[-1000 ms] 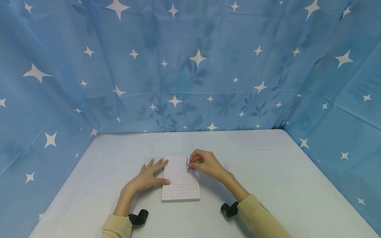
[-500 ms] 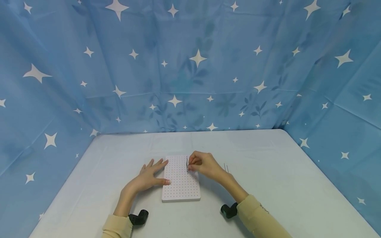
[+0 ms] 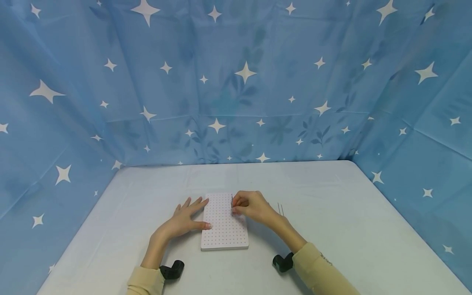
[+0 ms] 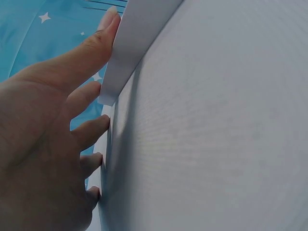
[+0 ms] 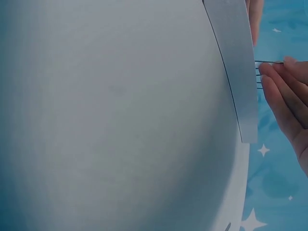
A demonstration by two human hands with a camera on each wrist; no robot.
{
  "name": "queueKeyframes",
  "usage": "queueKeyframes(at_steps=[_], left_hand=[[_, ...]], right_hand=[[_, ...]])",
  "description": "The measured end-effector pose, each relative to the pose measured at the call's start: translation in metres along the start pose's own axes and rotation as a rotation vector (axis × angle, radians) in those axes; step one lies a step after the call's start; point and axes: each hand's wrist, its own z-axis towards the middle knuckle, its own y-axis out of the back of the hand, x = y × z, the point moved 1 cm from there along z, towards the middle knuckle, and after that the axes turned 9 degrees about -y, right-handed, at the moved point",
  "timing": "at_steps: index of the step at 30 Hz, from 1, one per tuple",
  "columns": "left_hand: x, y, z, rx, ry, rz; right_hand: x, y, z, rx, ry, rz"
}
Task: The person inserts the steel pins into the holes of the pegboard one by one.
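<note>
A white pegboard (image 3: pixel 223 242) with rows of small holes lies on the table. My left hand (image 3: pixel 182 221) rests on its left side, fingers spread, the thumb over the edge; in the left wrist view the thumb (image 4: pixel 98 43) lies along the board's side. Over the board's right half, my right hand (image 3: pixel 254 207) pinches a thin dark metal pin (image 5: pixel 267 61) between thumb and fingertips. Several more thin pins (image 5: pixel 259 83) stand up from the board beside those fingertips. The held pin's lower end is too small to tell apart in the head view.
Two thin dark pins (image 3: pixel 281 209) show on the right, just beyond the right wrist. The white table (image 3: pixel 158 184) is backed by a blue star-patterned curtain (image 3: pixel 236 102). Each wrist carries a black camera (image 3: pixel 172 269).
My right hand has come down and slightly nearer the front of the board, fingers still pinching the pin. The left hand and the pegboard have stayed put.
</note>
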Motion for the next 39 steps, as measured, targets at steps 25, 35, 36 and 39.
queueKeyframes(at_steps=[25, 35, 36, 39], left_hand=[[-0.001, -0.001, -0.001, -0.005, 0.005, 0.009], [-0.001, -0.002, -0.001, 0.001, 0.008, -0.003], [-0.001, -0.001, -0.001, 0.001, 0.008, -0.001], [-0.001, -0.001, -0.001, 0.001, 0.005, 0.001]], right_hand=[[-0.006, 0.013, -0.01, 0.007, 0.018, -0.085], [-0.014, 0.027, -0.018, -0.002, -0.001, -0.146], [-0.015, 0.029, -0.018, -0.007, -0.001, -0.155], [-0.018, 0.034, -0.021, -0.027, -0.004, -0.181]])
